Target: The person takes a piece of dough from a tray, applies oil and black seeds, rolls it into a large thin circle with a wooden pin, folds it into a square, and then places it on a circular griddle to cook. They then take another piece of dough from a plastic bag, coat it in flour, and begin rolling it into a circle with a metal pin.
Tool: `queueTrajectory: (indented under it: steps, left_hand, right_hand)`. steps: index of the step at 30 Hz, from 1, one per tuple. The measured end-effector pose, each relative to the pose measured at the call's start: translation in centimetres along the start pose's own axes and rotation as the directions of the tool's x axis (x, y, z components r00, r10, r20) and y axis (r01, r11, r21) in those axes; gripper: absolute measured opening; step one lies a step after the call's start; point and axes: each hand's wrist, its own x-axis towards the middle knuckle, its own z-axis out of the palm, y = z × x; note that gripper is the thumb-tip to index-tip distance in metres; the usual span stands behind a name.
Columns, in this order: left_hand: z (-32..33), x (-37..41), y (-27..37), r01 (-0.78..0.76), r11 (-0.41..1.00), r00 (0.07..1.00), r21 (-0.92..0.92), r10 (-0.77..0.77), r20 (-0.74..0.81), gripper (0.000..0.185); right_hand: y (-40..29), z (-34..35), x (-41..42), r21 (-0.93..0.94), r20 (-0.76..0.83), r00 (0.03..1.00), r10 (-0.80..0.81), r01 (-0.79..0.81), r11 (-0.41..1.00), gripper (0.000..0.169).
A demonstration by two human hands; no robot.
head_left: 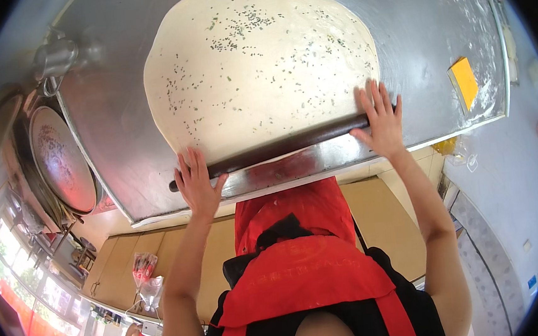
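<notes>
A large round sheet of rolled-out dough (261, 74), dotted with black seeds and bits of green, lies on a metal worktop (103, 114). Across the dough's near edge rests a dark rolling pin (291, 143), tilted up to the right. My left hand (199, 180) lies on the pin near its left end, palm down with fingers spread. Near the other end my right hand (381, 121) rests on it the same way, its fingertips reaching over the dough's lower right rim. Neither hand's fingers are wrapped round the pin.
On the worktop's right side are a yellow scraper-like block (464, 82) and smears of flour. A metal cup (55, 57) stands at the far left corner. Beyond the left edge is a round pan (62, 160) with dark seeds. A person's arm (129, 335) shows at lower left.
</notes>
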Motion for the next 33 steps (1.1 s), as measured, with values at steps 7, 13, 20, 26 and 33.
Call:
queueTrajectory:
  steps: [7, 13, 20, 26, 33]
  left_hand:
    - [2.8, -7.1, -1.8, -0.200, 0.978, 0.979, -0.061, 0.198, -0.043, 0.050]
    - [0.5, 1.2, -4.2, -0.249, 0.968, 0.941, 0.019, 0.246, -0.234, 0.059]
    - [-3.2, 19.1, -5.1, -0.036, 0.999, 0.833, -0.033, 0.011, -0.553, 0.079]
    - [-6.8, 29.9, -3.1, 0.011, 0.987, 0.714, -0.158, -0.118, -0.691, 0.078]
    - [-10.0, 40.9, 1.4, 0.046, 0.995, 0.610, -0.094, -0.102, -0.786, 0.074]
  right_hand:
    - [-0.8, 2.2, -7.2, 0.015, -0.092, 0.996, 0.017, -0.016, 1.000, 0.064]
    - [-0.9, -1.3, 0.0, -0.077, -0.129, 0.987, 0.099, -0.109, 0.991, 0.069]
    - [-1.4, -0.1, 17.5, 0.340, -0.538, 0.725, 0.430, -0.280, 0.898, 0.060]
    - [-3.3, -1.5, 27.2, 0.461, -0.606, 0.610, 0.510, -0.253, 0.850, 0.065]
    - [-10.8, -3.9, 39.8, 0.117, -0.827, 0.513, 0.229, -0.241, 0.963, 0.048]
